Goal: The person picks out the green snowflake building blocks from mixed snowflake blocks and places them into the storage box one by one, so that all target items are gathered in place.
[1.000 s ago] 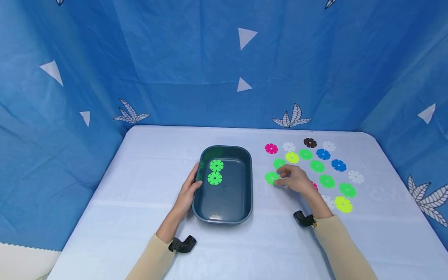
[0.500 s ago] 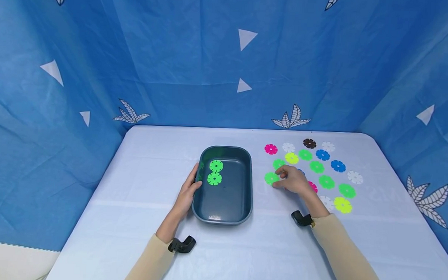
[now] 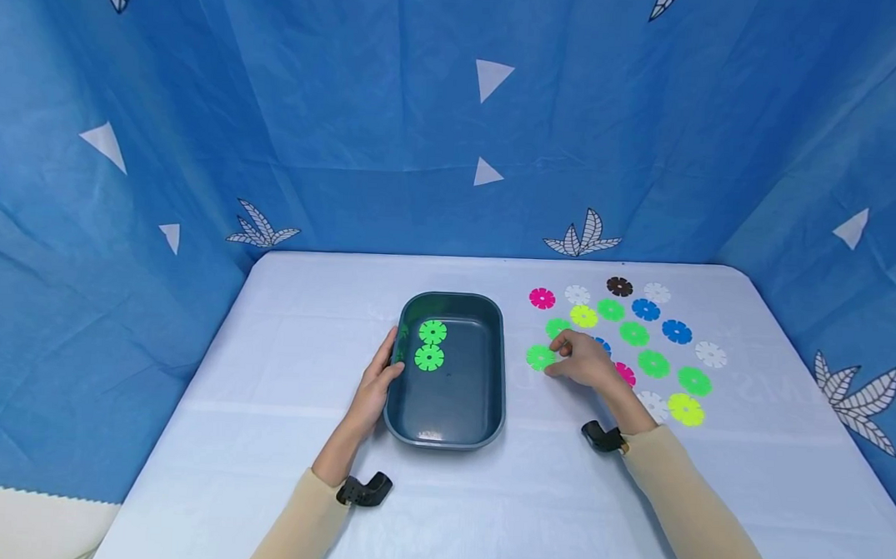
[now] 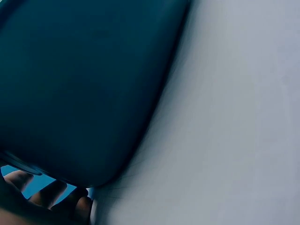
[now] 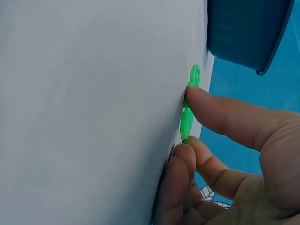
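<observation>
Green disc (image 3: pixel 540 357): flat, bright green, notched rim like flower, lying on white table (image 3: pixel 281 322) just right of dark teal tray (image 3: pixel 487 415). Right hand (image 3: pixel 587 362) over disc, thumb and fingertips (image 5: pixel 197 96) pinching its edge, disc not lifted. Left hand (image 3: pixel 374 385) resting flat against tray's left wall, fingers straight. Inside tray: two green discs (image 3: pixel 431 344) touching. Right of tray, beyond hand: scattered discs (image 3: pixel 644 338), green, blue, white, pink, yellow, brown, some hidden under hand

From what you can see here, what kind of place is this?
Probably a staged recording booth, not a home: blue printed cloth hangs on three sides of a table under a pale cover, which bears only a dark green tray and flat plastic discs.
</observation>
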`<action>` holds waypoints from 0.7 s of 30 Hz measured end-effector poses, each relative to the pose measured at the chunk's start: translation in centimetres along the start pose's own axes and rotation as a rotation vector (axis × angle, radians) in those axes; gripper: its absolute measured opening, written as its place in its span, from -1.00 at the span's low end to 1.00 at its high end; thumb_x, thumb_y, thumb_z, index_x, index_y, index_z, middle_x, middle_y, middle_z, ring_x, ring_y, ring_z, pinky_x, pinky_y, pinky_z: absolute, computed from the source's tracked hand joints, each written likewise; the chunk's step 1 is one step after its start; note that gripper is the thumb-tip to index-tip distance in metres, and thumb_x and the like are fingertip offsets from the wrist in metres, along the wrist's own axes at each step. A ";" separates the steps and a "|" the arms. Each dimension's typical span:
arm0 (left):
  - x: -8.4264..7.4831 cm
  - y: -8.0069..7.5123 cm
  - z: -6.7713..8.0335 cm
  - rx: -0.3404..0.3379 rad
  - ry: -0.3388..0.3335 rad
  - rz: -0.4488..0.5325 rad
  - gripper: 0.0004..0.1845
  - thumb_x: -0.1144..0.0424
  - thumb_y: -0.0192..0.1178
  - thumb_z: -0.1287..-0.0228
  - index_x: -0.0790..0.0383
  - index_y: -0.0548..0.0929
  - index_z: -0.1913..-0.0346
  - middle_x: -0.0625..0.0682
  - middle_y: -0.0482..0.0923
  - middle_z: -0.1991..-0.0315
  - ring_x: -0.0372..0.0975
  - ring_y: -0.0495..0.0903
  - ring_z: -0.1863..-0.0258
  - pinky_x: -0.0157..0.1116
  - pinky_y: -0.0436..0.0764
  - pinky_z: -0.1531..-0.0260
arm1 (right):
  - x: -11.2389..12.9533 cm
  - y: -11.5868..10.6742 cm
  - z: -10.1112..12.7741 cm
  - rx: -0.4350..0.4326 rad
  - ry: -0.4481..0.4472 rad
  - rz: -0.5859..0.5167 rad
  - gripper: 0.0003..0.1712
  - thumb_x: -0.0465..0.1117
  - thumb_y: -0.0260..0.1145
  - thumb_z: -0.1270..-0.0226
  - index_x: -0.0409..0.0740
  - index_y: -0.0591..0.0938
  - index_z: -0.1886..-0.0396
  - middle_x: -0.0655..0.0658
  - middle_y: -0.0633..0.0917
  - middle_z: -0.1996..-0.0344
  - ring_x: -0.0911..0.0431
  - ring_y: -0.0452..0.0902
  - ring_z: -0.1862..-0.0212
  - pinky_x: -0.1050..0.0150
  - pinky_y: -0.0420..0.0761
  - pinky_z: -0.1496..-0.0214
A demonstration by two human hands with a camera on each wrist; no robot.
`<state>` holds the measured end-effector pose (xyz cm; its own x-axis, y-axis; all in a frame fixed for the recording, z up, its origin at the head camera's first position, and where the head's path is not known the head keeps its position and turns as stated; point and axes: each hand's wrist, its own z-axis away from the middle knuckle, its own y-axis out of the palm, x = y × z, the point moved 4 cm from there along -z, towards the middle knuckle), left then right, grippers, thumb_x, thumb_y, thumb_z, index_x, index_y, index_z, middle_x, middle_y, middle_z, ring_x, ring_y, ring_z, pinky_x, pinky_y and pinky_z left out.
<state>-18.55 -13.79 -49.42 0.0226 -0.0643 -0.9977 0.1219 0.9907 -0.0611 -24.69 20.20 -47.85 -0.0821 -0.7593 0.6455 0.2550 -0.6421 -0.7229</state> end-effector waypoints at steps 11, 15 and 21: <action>0.1 -0.1 -0.1 -0.001 -0.003 -0.005 -0.36 0.24 -0.16 -0.53 -0.06 -0.04 -0.58 -0.04 -0.21 -0.61 -0.12 -0.27 -0.59 0.03 -0.19 -0.53 | 0.0 0.3 -0.1 -0.034 0.028 0.042 -0.47 -0.08 0.54 -0.03 -0.27 0.56 0.08 -0.14 0.48 0.33 0.02 0.38 0.27 0.25 0.39 0.33; 0.1 -0.1 -0.1 -0.002 -0.003 -0.002 -0.36 0.24 -0.16 -0.53 -0.06 -0.04 -0.58 -0.03 -0.21 -0.61 -0.12 -0.27 -0.59 0.03 -0.19 -0.53 | 0.2 0.4 -0.3 -0.054 0.026 0.086 -0.49 -0.08 0.55 0.00 -0.26 0.56 0.15 -0.13 0.48 0.37 0.02 0.38 0.30 0.25 0.38 0.35; 0.0 0.0 0.0 0.001 -0.004 0.000 -0.36 0.24 -0.16 -0.54 -0.06 -0.05 -0.58 -0.03 -0.22 -0.61 -0.11 -0.28 -0.59 0.04 -0.21 -0.53 | 0.2 0.4 -0.1 -0.060 0.038 0.060 -0.55 -0.13 0.54 -0.02 -0.26 0.54 0.19 -0.13 0.50 0.37 0.02 0.39 0.31 0.27 0.39 0.36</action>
<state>-18.53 -13.80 -49.39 0.0268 -0.0645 -0.9976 0.1224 0.9906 -0.0608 -24.72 19.82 -48.03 -0.1049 -0.7995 0.5915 0.2024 -0.5995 -0.7744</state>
